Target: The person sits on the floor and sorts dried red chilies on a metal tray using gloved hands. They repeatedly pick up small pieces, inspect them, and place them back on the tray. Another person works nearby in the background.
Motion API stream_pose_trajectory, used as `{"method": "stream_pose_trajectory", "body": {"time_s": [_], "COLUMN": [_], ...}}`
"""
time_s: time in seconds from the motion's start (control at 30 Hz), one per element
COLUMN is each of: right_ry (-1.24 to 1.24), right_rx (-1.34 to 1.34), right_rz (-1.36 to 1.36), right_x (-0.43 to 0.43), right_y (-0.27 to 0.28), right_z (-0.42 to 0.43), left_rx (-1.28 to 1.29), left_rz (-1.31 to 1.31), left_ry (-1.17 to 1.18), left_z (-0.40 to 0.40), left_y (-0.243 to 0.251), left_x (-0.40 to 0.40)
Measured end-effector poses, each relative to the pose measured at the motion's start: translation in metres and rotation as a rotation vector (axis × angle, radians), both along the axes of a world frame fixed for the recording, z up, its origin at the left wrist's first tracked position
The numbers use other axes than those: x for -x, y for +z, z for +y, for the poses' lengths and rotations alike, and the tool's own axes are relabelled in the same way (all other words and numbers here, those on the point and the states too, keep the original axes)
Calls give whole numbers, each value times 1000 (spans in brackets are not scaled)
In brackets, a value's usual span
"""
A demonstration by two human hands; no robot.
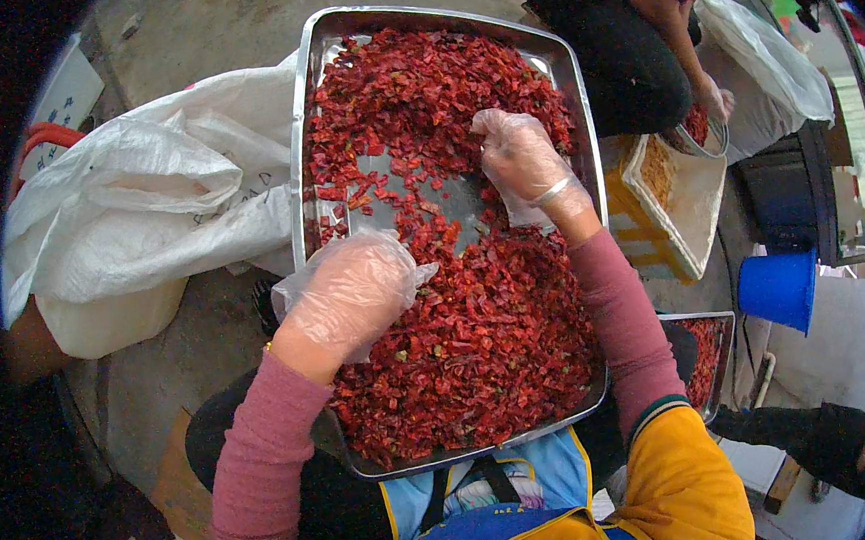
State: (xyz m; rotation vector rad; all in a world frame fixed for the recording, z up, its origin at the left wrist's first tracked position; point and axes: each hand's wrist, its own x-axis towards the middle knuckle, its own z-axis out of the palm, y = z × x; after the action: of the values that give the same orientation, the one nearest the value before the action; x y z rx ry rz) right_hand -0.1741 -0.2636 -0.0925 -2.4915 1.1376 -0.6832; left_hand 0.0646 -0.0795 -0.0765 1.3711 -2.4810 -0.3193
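Observation:
A rectangular metal tray [594, 146] lies before me, its near edge against my lap. Dried red chili pieces [475, 335] fill it in a far heap and a near heap, with some tray bottom showing between them. Small greenish and pale bits are mixed in. My left hand [362, 290], in a clear plastic glove, hovers at the left side over the near heap. My right hand [523, 162], gloved too, is over the right edge of the far heap, fingers curled down. Both sets of fingertips are hidden, so I cannot tell whether either hand grips pieces.
A white woven sack [149, 192] drapes over a pale tub [116, 322] on the left. At right, another person's hand [710, 96] is at a metal-rimmed container [717, 146], above a foam box [688, 214]. A blue bucket [776, 287] and a second tray [731, 347] are nearby.

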Motion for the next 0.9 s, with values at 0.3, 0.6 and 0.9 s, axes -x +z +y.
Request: {"method": "stream_pose_trajectory", "body": {"time_s": [0.3,0.6,0.9], "right_ry": [-93,-490,-397], "right_rx": [-65,-673,-104], "right_rz": [174,-373,319], "right_x": [-10,93,175], "right_y": [-1,82,64], "right_z": [-2,60,54], "left_rx": [-77,-120,-146], "left_rz": [-17,-27,-46], "left_ry": [25,30,27], "left_z": [0,-3,-4], "left_y": [2,11,6], "left_x": [3,5,2]}}
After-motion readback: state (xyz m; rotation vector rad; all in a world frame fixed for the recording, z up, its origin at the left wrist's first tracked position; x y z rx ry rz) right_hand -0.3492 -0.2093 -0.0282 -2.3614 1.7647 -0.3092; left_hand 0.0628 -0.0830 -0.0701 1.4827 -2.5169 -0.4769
